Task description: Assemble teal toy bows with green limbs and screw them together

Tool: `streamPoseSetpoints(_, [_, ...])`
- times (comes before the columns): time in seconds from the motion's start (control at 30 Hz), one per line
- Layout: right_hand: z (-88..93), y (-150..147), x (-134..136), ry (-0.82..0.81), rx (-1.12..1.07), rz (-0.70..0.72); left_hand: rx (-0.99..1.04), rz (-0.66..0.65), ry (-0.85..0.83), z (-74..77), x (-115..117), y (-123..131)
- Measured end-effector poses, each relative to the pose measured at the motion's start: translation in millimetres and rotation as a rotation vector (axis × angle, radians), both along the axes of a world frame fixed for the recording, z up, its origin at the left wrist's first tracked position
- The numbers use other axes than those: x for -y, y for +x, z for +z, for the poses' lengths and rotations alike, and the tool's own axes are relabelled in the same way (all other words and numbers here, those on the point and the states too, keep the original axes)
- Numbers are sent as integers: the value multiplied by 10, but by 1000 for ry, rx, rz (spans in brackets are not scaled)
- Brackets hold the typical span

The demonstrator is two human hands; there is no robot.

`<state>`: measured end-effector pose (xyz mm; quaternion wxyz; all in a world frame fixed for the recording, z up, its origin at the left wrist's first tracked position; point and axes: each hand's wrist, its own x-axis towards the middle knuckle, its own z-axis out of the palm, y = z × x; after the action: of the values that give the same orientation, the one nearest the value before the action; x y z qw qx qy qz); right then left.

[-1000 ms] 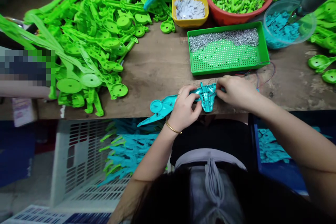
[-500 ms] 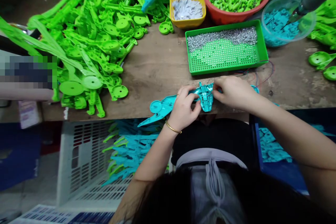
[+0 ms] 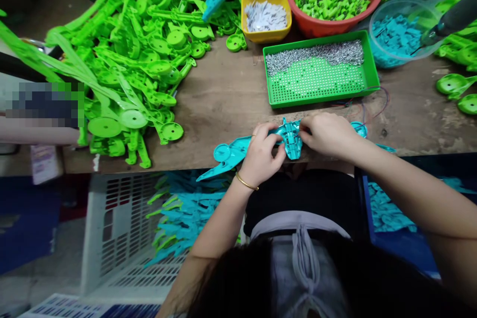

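As fingers [image 3: 263,130] hold it, teal shell [image 3: 292,140] — crosswise, tip [image 3: 207,174] left

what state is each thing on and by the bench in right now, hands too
left hand: gripping the turquoise part
right hand: fingers bent at the turquoise part, grip unclear
turquoise part: held at the bench edge
green tray: open, partly filled with metal pieces
yellow bowl: open, holding white pieces
red bowl: open, heaped
white crate: open, holding parts

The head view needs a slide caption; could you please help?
Both hands on a turquoise part, near a green tray of metal pieces.
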<state>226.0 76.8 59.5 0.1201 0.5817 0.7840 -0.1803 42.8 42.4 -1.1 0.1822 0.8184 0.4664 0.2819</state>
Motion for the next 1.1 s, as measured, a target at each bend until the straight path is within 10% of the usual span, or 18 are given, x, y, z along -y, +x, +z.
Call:
streamPoseSetpoints(0.33, [-37,-11,16,-52,-70,46,-13,-82,-184,95,-57,-21])
streamPoseSetpoints(0.53, [-81,122,52,-62,-229,53,-147,145,-52,221,-43,-76])
streamPoseSetpoints(1.1, [-116,226,125,16,-160,131,80,265,-51,62,-73,-231])
